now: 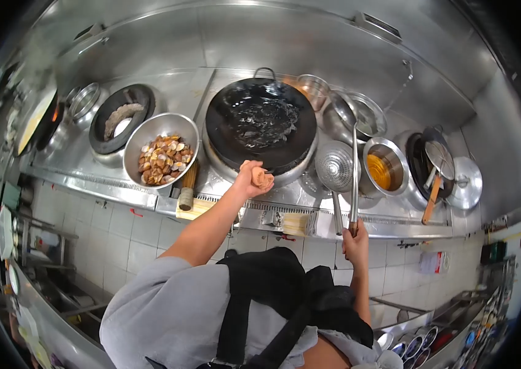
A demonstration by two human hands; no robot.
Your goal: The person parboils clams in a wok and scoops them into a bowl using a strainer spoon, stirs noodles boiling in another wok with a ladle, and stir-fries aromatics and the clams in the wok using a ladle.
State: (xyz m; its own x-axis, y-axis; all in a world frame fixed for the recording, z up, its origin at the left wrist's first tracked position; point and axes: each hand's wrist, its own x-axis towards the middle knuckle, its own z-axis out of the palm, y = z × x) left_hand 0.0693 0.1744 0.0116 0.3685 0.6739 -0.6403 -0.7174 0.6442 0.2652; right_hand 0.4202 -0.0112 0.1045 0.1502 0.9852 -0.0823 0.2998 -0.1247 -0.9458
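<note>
At the near rim of a black wok [236, 132] on the burner, my left hand [249, 179] is closed around a folded pinkish-brown cloth [263, 179]. Any wok handle beneath it is hidden. Clear, glistening liquid ripples in the wok. My right hand [355, 245] grips the handle of a long metal ladle [355, 166]. The ladle's bowl is up at the back, over the metal pots. Just left of its shaft lies a perforated skimmer [335, 165], its handle toward me and apart from my fingers.
Left of the wok, a steel bowl [192, 132] holds clams, with a bamboo brush [189, 187] beside it. A pot [399, 155] of amber liquid stands right, near a wooden-handled strainer [439, 161] and a metal lid [466, 184]. Another burner [103, 138] is far left.
</note>
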